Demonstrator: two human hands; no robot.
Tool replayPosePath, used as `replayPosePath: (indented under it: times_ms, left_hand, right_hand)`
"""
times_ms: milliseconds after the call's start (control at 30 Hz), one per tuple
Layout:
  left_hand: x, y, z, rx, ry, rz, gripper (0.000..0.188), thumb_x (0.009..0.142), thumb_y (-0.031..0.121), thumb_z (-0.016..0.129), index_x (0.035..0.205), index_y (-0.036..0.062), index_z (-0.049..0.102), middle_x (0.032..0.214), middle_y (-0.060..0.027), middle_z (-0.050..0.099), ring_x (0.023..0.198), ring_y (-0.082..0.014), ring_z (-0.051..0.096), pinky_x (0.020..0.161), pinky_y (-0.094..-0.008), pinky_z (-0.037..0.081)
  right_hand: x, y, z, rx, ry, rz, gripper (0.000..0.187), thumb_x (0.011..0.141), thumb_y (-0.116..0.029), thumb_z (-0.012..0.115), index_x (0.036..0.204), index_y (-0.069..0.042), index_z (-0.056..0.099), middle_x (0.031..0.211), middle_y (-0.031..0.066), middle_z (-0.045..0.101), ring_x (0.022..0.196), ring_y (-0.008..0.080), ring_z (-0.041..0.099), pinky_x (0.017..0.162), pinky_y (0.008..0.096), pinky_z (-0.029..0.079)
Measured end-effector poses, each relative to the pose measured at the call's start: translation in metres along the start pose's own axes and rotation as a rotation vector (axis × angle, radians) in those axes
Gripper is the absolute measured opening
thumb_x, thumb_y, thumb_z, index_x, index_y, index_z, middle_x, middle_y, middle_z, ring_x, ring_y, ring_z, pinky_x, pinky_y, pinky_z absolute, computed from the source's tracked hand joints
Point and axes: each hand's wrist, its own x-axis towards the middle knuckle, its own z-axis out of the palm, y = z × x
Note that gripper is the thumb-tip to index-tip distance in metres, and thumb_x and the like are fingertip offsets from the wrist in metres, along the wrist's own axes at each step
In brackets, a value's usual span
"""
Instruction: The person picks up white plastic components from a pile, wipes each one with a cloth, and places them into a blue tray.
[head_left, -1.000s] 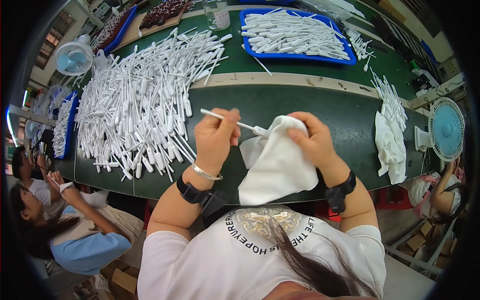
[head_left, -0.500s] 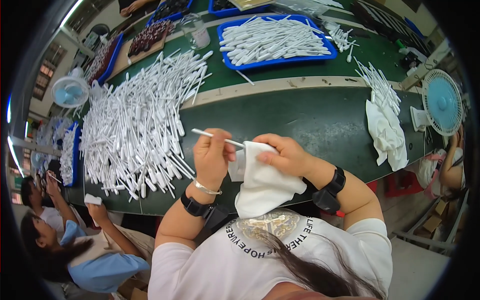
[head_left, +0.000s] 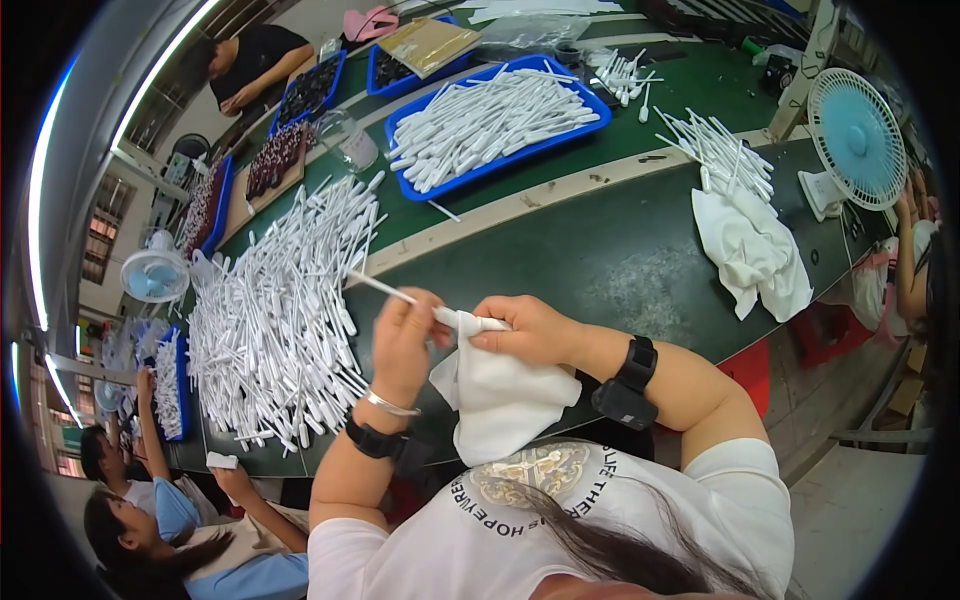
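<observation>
My left hand pinches a thin white plastic stick with a thicker end. Its slim tip points up and left past my fingers. The thick part passes to the right into a fold of white cloth. My right hand closes on that cloth around the stick, thumb on top, while the rest of the cloth hangs down before my shirt. Under the cloth, the far end of the stick is hidden. To the left of my left hand, a large heap of similar white sticks covers the green table.
A blue tray heaped with white sticks stands at the back. To the right lie a smaller stick pile, a crumpled white cloth and a fan. A glass jar stands behind the heap. Co-workers sit at the left.
The view has tilted and shifted. Part of the stick's thick end now shows between my hands, with the cloth folded around it. My left hand's fingers have moved along the stick.
</observation>
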Motion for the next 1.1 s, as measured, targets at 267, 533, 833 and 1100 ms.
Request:
replayPosePath:
  times_ms: [267,533,833,1100]
  left_hand:
    - [0.157,0.012,0.053,-0.157,-0.166,-0.213,0.014,0.081,0.018,0.057,0.083,0.0039,0.055,0.068,-0.0023,0.053,0.056,-0.0109,0.05,0.049,-0.0212,0.039]
    - [0.282,-0.023,0.15,-0.233,-0.023,-0.348,0.019,0.083,0.012,0.051,0.095,-0.0025,0.049,0.086,-0.0163,0.058,0.074,-0.0227,0.058,0.056,-0.0297,0.049]
    - [0.246,-0.009,0.149,-0.463,-0.084,-0.396,0.031,0.087,0.01,0.041,0.113,-0.006,0.033,0.101,-0.0256,0.053,0.086,-0.0316,0.057,0.067,-0.0338,0.049]
    - [0.216,0.016,0.031,-0.346,0.032,-0.134,0.029,0.085,0.01,0.046,0.108,-0.0058,0.039,0.099,-0.0203,0.054,0.084,-0.0267,0.057,0.07,-0.0324,0.049]
  right_hand:
    - [0.011,0.022,-0.016,-0.009,0.095,0.056,0.029,0.079,-0.028,0.059,0.091,-0.002,0.057,0.077,0.0077,0.06,0.071,0.0149,0.055,0.064,0.0284,0.043]
    - [0.013,0.021,0.0,0.065,0.083,-0.132,0.028,0.081,-0.025,0.057,0.096,-0.002,0.057,0.087,0.0092,0.062,0.08,0.0184,0.057,0.073,0.03,0.044]
    - [0.009,0.028,-0.01,0.039,0.077,0.002,0.025,0.082,-0.022,0.057,0.096,-0.002,0.057,0.089,0.0083,0.062,0.082,0.0168,0.057,0.075,0.0292,0.043]
    - [0.011,0.012,-0.011,-0.081,0.044,0.071,0.029,0.08,-0.028,0.058,0.092,-0.003,0.057,0.081,0.0103,0.06,0.075,0.018,0.056,0.068,0.0291,0.043]
